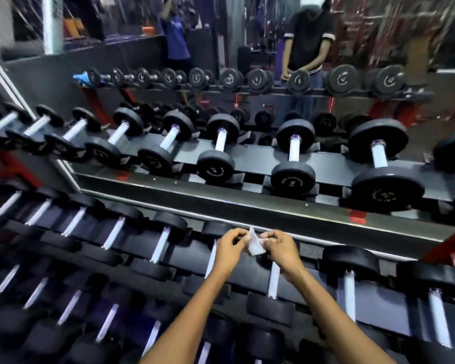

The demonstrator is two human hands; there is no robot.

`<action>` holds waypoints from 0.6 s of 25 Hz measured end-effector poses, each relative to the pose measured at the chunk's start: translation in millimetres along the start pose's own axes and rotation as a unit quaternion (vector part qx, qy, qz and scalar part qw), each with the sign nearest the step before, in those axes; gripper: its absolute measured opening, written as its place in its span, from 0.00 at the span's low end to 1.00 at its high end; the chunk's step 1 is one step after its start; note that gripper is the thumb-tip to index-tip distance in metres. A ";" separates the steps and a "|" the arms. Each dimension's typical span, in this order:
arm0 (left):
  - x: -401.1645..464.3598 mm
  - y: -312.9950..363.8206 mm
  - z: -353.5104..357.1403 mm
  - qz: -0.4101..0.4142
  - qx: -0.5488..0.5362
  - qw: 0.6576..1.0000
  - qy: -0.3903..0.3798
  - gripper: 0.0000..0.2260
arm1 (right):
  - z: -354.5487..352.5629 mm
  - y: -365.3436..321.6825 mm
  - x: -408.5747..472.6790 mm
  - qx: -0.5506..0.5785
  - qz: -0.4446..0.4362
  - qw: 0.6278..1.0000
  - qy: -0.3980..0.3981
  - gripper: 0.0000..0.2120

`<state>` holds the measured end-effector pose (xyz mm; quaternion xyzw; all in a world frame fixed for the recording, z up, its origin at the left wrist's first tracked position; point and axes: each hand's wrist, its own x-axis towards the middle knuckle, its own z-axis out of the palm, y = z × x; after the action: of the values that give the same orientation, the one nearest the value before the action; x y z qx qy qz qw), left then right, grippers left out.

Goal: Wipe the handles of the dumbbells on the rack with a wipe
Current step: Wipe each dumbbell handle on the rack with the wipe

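Both hands pinch a small white wipe (255, 244) above the rack's upper row, by its back rail.

Left hand (230, 248) and right hand (280, 248) each grip an edge between thumb and fingers; no dumbbell handle (273, 281) is touched yet. Best to spread the wipe flat first, then wrap it round the handle just below and rub along its length.

Matt black, seemingly rubber dumbbells (292, 179) with shiny metal handles (294, 150); thin white wipe (255, 244).

The dumbbell (292, 166) end caps carry embossed lettering and logos, but all are too blurred to read.
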<state>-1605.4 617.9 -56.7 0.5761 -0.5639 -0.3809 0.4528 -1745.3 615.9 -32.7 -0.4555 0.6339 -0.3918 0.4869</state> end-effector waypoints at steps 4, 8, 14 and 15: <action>6.5 4.4 -26.5 -0.064 -0.125 0.990 0.012 0.12 | 19.2 -31.2 -4.8 0.217 0.043 0.973 0.062 0.08; 16.7 20.9 -53.1 -0.178 -0.281 0.943 -0.004 0.16 | 41.8 -55.1 -8.5 0.181 -0.023 0.975 0.124 0.12; 41.0 11.9 -88.7 -0.099 -0.132 0.974 -0.157 0.03 | 74.8 -81.7 -14.3 0.128 -0.061 0.989 0.032 0.15; 45.5 11.2 -95.0 -0.081 -0.106 0.976 -0.173 0.03 | 80.2 -88.0 -14.7 0.152 -0.053 0.987 0.024 0.15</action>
<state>-1515.2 581.9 -14.3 0.4941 -0.5412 -0.5679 0.3747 -1648.4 601.2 36.4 -0.3995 0.5538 -0.5196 0.5135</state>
